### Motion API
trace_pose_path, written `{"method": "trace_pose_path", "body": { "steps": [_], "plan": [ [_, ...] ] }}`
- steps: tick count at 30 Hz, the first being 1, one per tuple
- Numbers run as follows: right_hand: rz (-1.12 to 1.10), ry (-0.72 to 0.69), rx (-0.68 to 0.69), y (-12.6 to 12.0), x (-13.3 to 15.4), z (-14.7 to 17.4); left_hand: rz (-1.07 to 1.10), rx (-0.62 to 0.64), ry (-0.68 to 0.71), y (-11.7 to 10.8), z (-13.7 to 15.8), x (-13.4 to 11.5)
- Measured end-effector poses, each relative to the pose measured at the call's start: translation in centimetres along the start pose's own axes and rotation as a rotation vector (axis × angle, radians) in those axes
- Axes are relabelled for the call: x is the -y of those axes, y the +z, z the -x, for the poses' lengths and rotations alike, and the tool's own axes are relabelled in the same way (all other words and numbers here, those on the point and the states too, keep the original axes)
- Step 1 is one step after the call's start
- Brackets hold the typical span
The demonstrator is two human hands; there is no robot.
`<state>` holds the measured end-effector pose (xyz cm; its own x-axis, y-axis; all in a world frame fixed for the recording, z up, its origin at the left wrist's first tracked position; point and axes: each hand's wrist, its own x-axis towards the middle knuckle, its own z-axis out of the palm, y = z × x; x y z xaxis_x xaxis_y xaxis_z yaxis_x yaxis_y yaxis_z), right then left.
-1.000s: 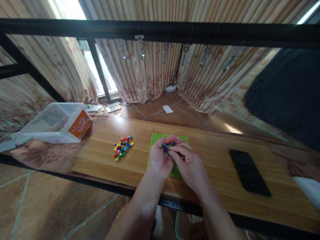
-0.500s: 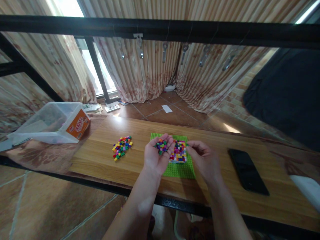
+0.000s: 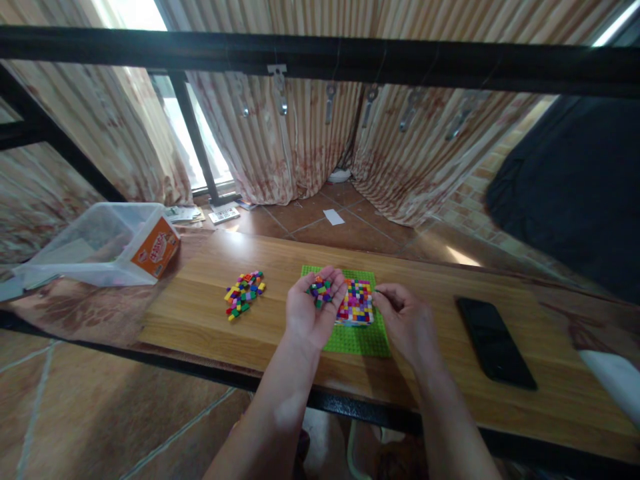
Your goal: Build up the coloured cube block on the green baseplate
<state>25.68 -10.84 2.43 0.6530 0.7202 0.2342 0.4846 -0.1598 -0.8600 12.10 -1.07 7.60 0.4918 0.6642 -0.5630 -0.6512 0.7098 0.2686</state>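
My left hand point(image 3: 311, 310) lies palm up and cupped, with a heap of small toy bricks point(image 3: 320, 291) in many colours resting in it. Beneath and beside it is a green studded baseplate point(image 3: 355, 341). A multicoloured block of joined toy bricks point(image 3: 359, 303) stands on the baseplate, its left side partly hidden by my left fingers. At the block's right edge, thumb and forefinger of my right hand point(image 3: 406, 321) are pinched on a small toy brick, mostly covered by the fingertips. Left of the baseplate, loose toy bricks point(image 3: 244, 295) lie in a pile on the wooden board.
The wooden board point(image 3: 200, 313) carries a black phone point(image 3: 495, 343) at its right. A clear plastic box point(image 3: 100, 243) with an orange label stands at the far left. A dark bar point(image 3: 320, 60) with hanging hooks crosses in front of striped curtains point(image 3: 310, 147).
My left hand has shifted slightly left, showing a little more of the brick block. My right fingertips stay at the block's right edge, where a green brick showed between them earlier.
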Motion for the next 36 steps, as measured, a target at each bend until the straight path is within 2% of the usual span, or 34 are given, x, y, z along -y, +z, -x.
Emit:
{"method": "trace_pose_path", "body": {
  "steps": [6, 16, 36],
  "plan": [
    [-0.128, -0.019, 0.015, 0.5, -0.2, 0.3, -0.009, 0.005, 0.006, 0.0, 0.0, 0.0],
    [0.067, -0.154, 0.090, 0.1, 0.9, 0.2, -0.007, 0.016, 0.014, 0.0, 0.0, 0.0],
    [0.248, -0.076, 0.068, 1.6, 1.0, 0.5, -0.006, 0.024, 0.005, -0.2, 0.0, -0.1]
  ]
}}
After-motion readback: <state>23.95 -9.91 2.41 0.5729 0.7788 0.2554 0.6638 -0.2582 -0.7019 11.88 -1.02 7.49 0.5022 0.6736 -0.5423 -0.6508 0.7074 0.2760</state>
